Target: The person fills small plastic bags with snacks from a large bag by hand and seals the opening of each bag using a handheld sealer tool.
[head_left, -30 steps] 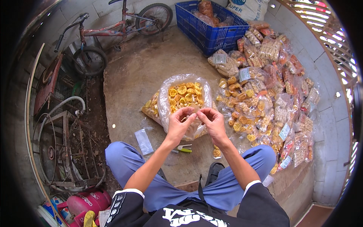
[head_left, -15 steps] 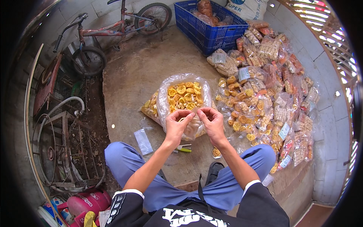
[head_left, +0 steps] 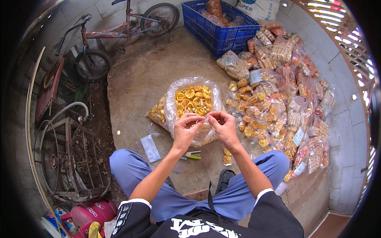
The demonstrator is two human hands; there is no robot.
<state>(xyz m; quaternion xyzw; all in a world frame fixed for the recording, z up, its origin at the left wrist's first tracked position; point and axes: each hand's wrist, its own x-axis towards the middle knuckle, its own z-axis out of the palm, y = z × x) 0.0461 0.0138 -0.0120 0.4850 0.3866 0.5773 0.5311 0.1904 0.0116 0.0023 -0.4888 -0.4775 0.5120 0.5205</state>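
Note:
Both my hands meet above the near rim of a large open clear plastic bag [head_left: 171, 104] of yellow wheel-shaped crackers [head_left: 194, 99]. My left hand [head_left: 187, 126] is closed, thumb and fingers pinched together. My right hand [head_left: 223, 126] is pinched too, its fingertips almost touching the left ones. Between the fingertips shows a small, thin, pale edge; what it belongs to is too small to tell. On the floor before me lie a green stapler [head_left: 193, 155] and a flat stack of clear plastic packets [head_left: 150, 148]. A few crackers [head_left: 227, 157] lie below my right wrist.
A heap of filled snack packets [head_left: 278, 103] spreads along the right wall. Behind it stand a blue crate [head_left: 222, 33] and a white sack [head_left: 260, 10]. At the left are a small bicycle [head_left: 119, 33], a metal frame [head_left: 73, 158] and a pink gas cylinder [head_left: 93, 211].
My hands have shifted slightly, and the right fingers have turned inward. The brownish flat piece that showed between the fingertips is now just a thin pale edge.

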